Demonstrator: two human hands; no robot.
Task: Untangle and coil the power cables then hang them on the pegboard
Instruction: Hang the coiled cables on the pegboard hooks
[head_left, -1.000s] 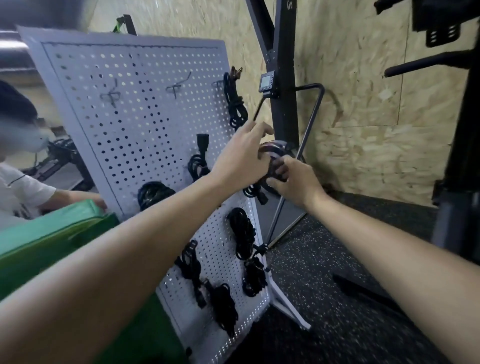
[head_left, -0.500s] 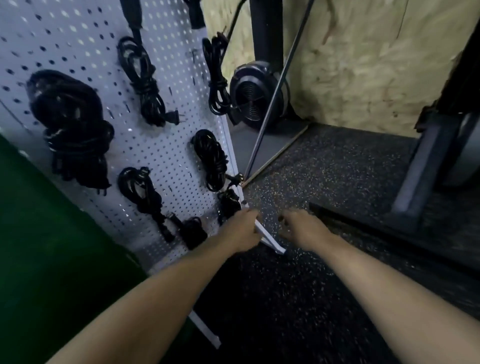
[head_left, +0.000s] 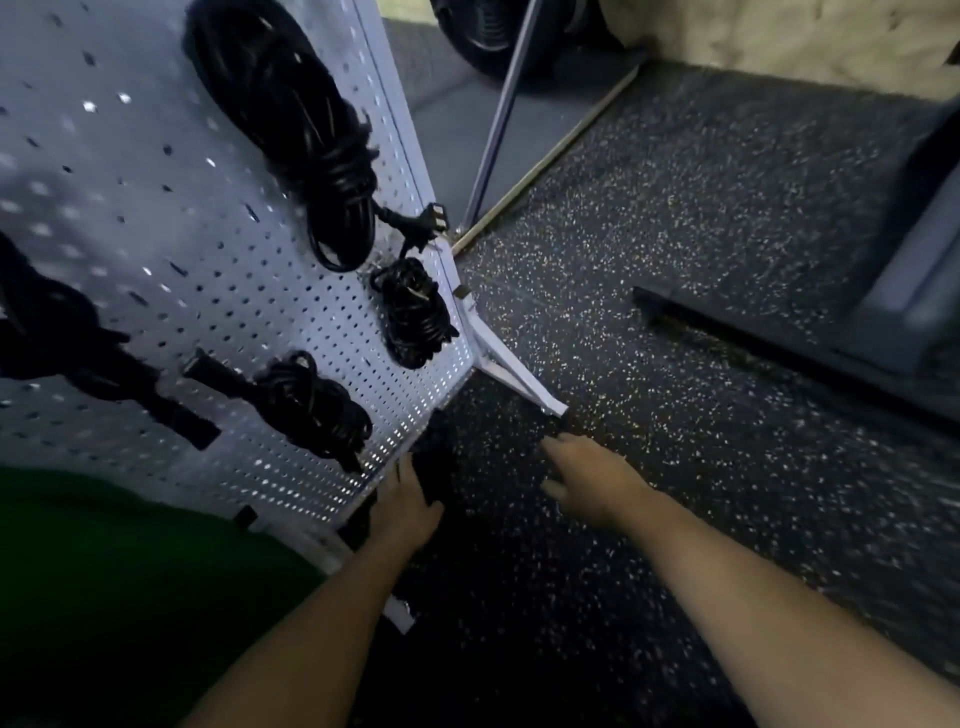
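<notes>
The white pegboard leans at the left with several coiled black power cables hanging on it: a long coil, a small one near its lower corner, and another below. On the floor under that corner lies a dark bundle, blurred, probably a cable. My left hand reaches down onto it, its fingertips lost against the dark shape. My right hand hovers just right of it, fingers spread and holding nothing.
The pegboard's white foot juts onto the speckled rubber floor. A green bin fills the lower left. A machine's dark base rail runs along the right, with a slanted metal rod and fan wheel behind.
My view has dropped from the upper pegboard to the floor. Both hands left the hung cable and moved down to the pegboard's lower corner, the left now at the dark bundle.
</notes>
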